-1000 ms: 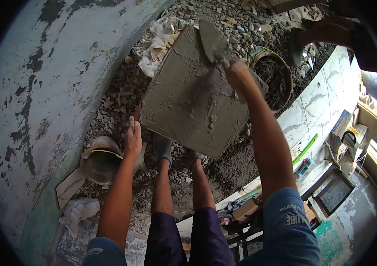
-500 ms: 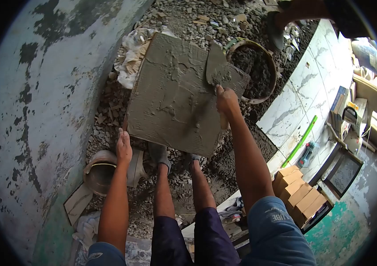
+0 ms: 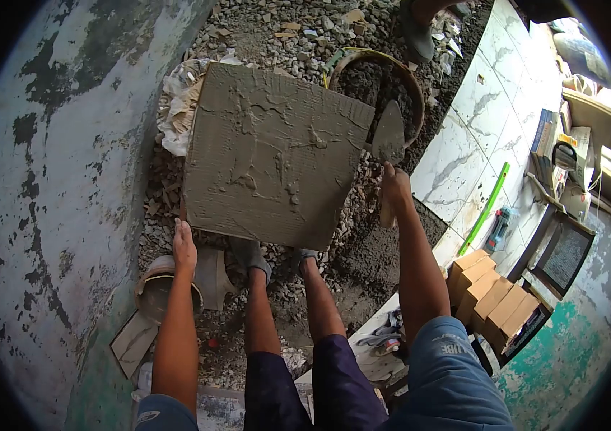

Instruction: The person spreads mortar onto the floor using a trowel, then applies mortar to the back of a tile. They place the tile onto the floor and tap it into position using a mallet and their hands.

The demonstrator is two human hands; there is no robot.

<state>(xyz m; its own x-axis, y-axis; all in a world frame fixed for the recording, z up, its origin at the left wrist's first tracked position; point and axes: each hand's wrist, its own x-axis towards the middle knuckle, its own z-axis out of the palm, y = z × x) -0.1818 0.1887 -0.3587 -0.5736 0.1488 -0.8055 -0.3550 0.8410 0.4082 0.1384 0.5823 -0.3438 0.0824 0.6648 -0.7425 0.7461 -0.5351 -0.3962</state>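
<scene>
A large square tile (image 3: 269,158) coated with wet grey mortar is held up, tilted, above the rubble. My left hand (image 3: 185,248) grips its lower left corner, the fingers partly hidden behind the edge. My right hand (image 3: 396,188) is closed round the handle of a pointed trowel (image 3: 389,136), just off the tile's right side. The blade points away from me, over the near rim of a round tub (image 3: 417,90). Dark mortar (image 3: 363,79) fills much of that tub.
Marble-look tiles (image 3: 456,161) cover the floor at right, with a green strip (image 3: 486,208) and cardboard boxes (image 3: 496,298). A bucket (image 3: 153,294) stands near my left forearm. A peeling wall (image 3: 68,179) rises at left. Another person's foot (image 3: 417,36) is beyond the tub.
The trowel has left the tile's right corner and moved right, to the tub's rim. In view, the tile and my left hand sit slightly further left. The other person's foot has shifted.
</scene>
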